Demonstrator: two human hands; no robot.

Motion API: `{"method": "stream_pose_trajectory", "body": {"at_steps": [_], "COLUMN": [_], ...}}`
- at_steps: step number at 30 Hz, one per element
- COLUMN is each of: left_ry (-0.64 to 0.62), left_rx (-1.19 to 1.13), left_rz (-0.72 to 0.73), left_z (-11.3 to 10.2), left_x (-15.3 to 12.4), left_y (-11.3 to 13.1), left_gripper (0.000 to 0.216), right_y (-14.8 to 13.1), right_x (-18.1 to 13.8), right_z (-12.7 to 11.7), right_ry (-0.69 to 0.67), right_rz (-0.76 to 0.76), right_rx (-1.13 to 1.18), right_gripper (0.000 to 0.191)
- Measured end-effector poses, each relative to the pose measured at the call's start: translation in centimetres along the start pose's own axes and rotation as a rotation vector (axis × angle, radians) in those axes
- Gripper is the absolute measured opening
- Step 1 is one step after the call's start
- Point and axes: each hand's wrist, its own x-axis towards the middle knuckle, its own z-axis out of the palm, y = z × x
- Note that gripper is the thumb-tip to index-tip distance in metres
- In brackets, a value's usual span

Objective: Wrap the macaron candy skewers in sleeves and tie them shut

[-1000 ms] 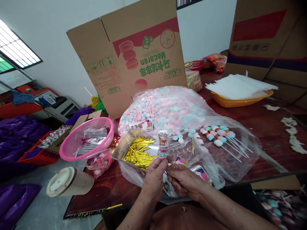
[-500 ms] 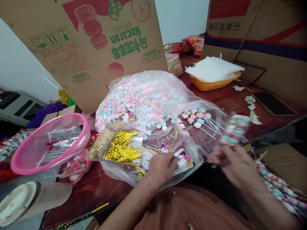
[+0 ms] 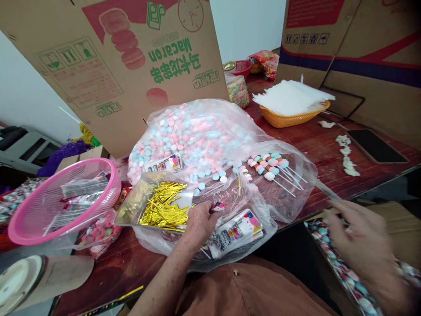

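Observation:
My left hand [image 3: 200, 221] is closed at the fingertips on what looks like a small printed plastic bag [image 3: 218, 206], only a corner of which shows. Just right of it lies a stack of printed bags [image 3: 237, 232] on clear plastic sheeting. Gold twist ties [image 3: 164, 204] fill an open pouch on the left. My right hand [image 3: 358, 237] is smeared by motion above a box of wrapped marshmallow skewers [image 3: 342, 267] off the table's edge; its grip is unclear. Unwrapped marshmallow skewers [image 3: 269, 166] rest on the plastic, by a large bag of pink and blue marshmallows [image 3: 197, 131].
A pink basket [image 3: 112, 175] of packaging and a lidded cup [image 3: 62, 274] stand at left. Farther back are an upright carton [image 3: 138, 87] and a yellow basket [image 3: 286, 119] of white sheets. A phone [image 3: 376, 145] lies at right.
My right hand has moved right and down, over the box; the wrapped skewer it held upright no longer shows. My left hand has shifted slightly left and up, uncovering the bag stack.

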Motion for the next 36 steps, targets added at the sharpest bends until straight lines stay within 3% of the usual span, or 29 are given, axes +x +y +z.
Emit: {"method": "stream_pose_trajectory", "body": {"at_steps": [2,5,8,11,13,19,21,23,28,31,33,36], "left_ry": [-0.044,-0.147,-0.057,0.067,0.064,-0.155,-0.148,-0.054,0.129,0.235,0.326,0.43], "left_rx": [-0.069,-0.147,-0.207,-0.33,-0.422,-0.396,-0.343,-0.317,-0.326,-0.297,-0.28,-0.285], "left_rz": [0.07,0.2,0.186,0.088,0.064,0.275,0.286,0.256,0.224,0.337,0.415,0.511], "left_z": [-0.9,-2.0,-2.1,-1.1,-0.3,-0.9,-1.4,-1.4,0.0,0.1,-0.2,-1.0], "left_x": [-0.4,-1.5,-2.6,-3.0,-2.9,-2.5,-2.6,-2.8,-3.2,-3.1,-3.0,-3.0], "left_y": [0.0,-0.1,-0.5,-0.9,-1.0,-0.5,-0.3,0.1,1.0,0.9,0.6,-0.2], "left_gripper": [0.013,0.01,0.011,0.016,0.009,0.015,0.017,0.016,0.016,0.019,0.016,0.012], "right_y": [-3.9,-10.4,-13.9,-13.9,-13.1,-12.1,-12.2,-12.3,-11.4,-8.4,-5.4,-1.3], "right_x": [2.1,3.8,3.7,3.2,3.2,3.9,3.6,3.1,2.6,4.0,5.4,6.8], "right_z": [4.0,7.9,9.5,9.7,9.3,7.5,7.6,7.9,8.5,8.6,8.8,9.4], "right_ry": [-0.107,-0.451,-0.623,-0.671,-0.688,-0.849,-0.806,-0.726,-0.591,-0.444,-0.33,-0.311], "right_rz": [-0.189,-0.394,-0.233,0.077,0.163,-0.001,0.044,0.076,0.014,0.103,0.153,0.071], "right_rx": [0.137,0.433,0.616,0.741,0.785,0.873,0.84,0.791,0.639,0.479,0.265,-0.148], "right_gripper": [0.025,0.016,0.018,0.02,0.022,0.008,0.015,0.02,0.038,0.042,0.034,0.02]}}
